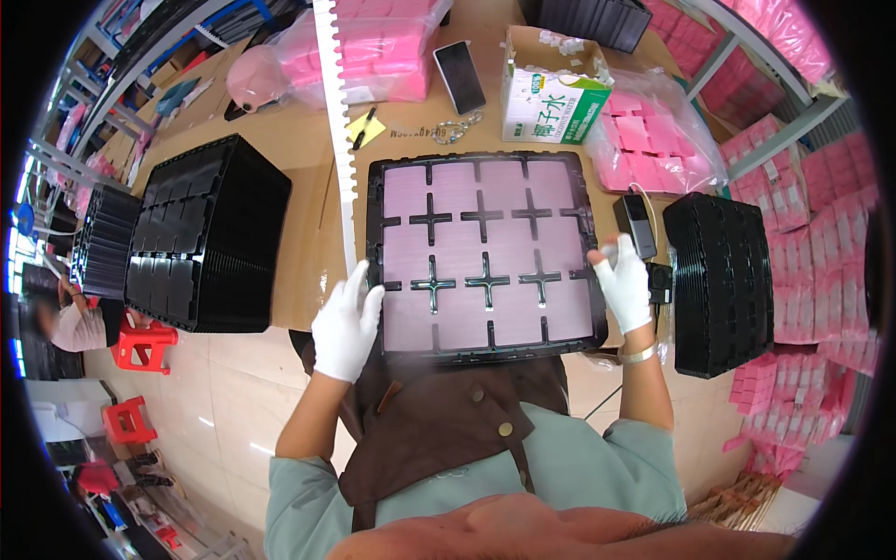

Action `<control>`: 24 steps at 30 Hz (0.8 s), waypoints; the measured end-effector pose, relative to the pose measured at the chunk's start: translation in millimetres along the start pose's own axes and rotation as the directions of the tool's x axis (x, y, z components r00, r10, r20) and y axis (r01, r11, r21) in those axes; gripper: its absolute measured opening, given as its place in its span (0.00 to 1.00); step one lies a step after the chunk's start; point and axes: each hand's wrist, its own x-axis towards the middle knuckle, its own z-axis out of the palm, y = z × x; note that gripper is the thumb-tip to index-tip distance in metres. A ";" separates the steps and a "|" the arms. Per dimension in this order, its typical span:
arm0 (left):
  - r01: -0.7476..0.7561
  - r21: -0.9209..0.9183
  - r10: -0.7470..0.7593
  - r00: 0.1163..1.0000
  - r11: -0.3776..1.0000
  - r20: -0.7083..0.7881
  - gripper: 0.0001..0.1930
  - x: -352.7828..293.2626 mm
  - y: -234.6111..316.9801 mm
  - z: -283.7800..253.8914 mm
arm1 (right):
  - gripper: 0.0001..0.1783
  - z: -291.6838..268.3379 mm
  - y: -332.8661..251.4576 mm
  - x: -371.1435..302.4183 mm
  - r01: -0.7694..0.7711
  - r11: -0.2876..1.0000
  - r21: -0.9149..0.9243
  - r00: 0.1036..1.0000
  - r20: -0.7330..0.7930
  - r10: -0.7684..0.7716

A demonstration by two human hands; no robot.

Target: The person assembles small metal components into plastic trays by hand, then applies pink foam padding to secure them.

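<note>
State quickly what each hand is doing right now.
Left hand: gloved, gripping the left edge of the black tray.
Right hand: gloved, gripping the tray's right edge.

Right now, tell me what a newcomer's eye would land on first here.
First, the black tray at the table's centre, its twelve compartments filled with pale pink sheets. The white-gloved left hand grips its lower left edge and the right hand its right edge. Next come the stacks of black trays, one stack on the left and one on the right, and bags of pink packets behind.
</note>
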 end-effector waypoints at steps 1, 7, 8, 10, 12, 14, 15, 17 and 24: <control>-0.103 0.177 0.108 0.994 0.979 -0.023 0.25 8.0 9.3 -4.0 | 0.23 0.9 -6.1 8.5 0.000 1.000 0.002 1.000 -0.001 0.000; -0.449 0.285 0.440 0.893 0.847 0.098 0.37 115.5 14.8 67.9 | 0.43 66.8 -53.5 58.7 0.616 0.680 -0.398 0.778 0.171 -0.605; -0.443 0.347 0.432 0.895 0.827 0.114 0.39 126.7 12.2 77.4 | 0.46 75.3 -51.5 67.0 0.598 0.699 -0.392 0.801 0.294 -0.521; -0.436 0.407 0.421 0.897 0.803 0.132 0.41 134.7 12.5 77.5 | 0.46 68.4 -53.4 72.0 0.550 0.703 -0.452 0.835 0.291 -0.467; -0.329 0.495 0.305 0.943 0.804 0.131 0.42 137.4 12.9 72.8 | 0.47 73.3 -30.9 89.5 0.473 0.738 -0.481 0.877 0.171 -0.450; -0.323 0.495 0.319 0.943 0.807 0.096 0.42 140.5 11.9 77.2 | 0.46 67.0 -41.3 97.1 0.473 0.750 -0.463 0.881 0.220 -0.420; -0.321 0.494 0.340 0.939 0.808 0.053 0.42 144.4 12.4 78.8 | 0.46 60.6 -48.4 98.8 0.470 0.759 -0.451 0.883 0.260 -0.392; -0.349 0.482 0.378 0.925 0.804 0.039 0.41 146.1 5.2 83.1 | 0.46 60.8 -54.7 96.5 0.477 0.740 -0.474 0.878 0.286 -0.383; -0.440 0.435 0.427 0.894 0.786 0.135 0.30 111.5 7.4 56.1 | 0.47 39.6 -47.3 66.3 0.544 0.683 -0.487 0.834 0.397 -0.382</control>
